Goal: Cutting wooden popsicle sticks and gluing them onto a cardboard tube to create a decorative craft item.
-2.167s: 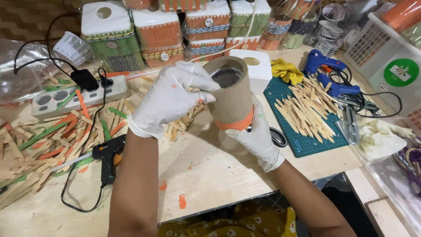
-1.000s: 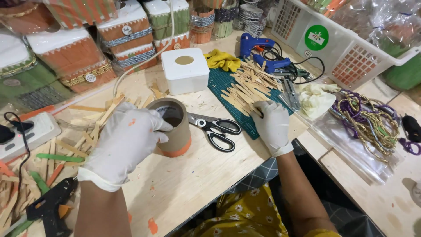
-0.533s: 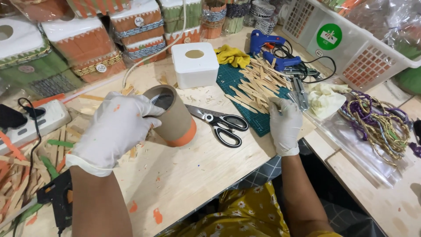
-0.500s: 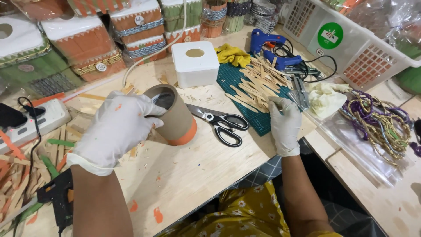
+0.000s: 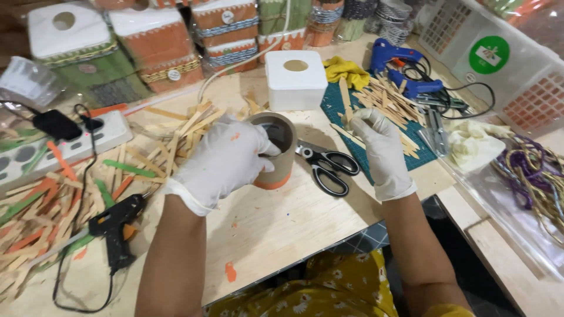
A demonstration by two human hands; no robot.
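My left hand (image 5: 226, 161), in a white glove, grips a brown cardboard tube (image 5: 281, 154) with an orange band at its base, standing on the wooden table (image 5: 282, 223). My right hand (image 5: 379, 147), also gloved, pinches a plain wooden stick (image 5: 345, 101) upright above the green cutting mat (image 5: 376, 154). A heap of plain wooden sticks (image 5: 393, 103) lies on that mat just beyond the hand. Black-handled scissors (image 5: 326, 164) lie between the tube and my right hand.
A black glue gun (image 5: 116, 226) and coloured sticks (image 5: 53, 199) lie left. A white square box (image 5: 295, 79) stands behind the tube, a blue glue gun (image 5: 396, 61) beyond. Decorated boxes (image 5: 158, 41) line the back. A power strip (image 5: 64, 147), white basket (image 5: 505, 64) and cords (image 5: 529, 176) sit aside.
My right hand has lifted a stick from the pile on the mat and holds it upright. My left hand keeps its grip on the tube. The view has shifted slightly.
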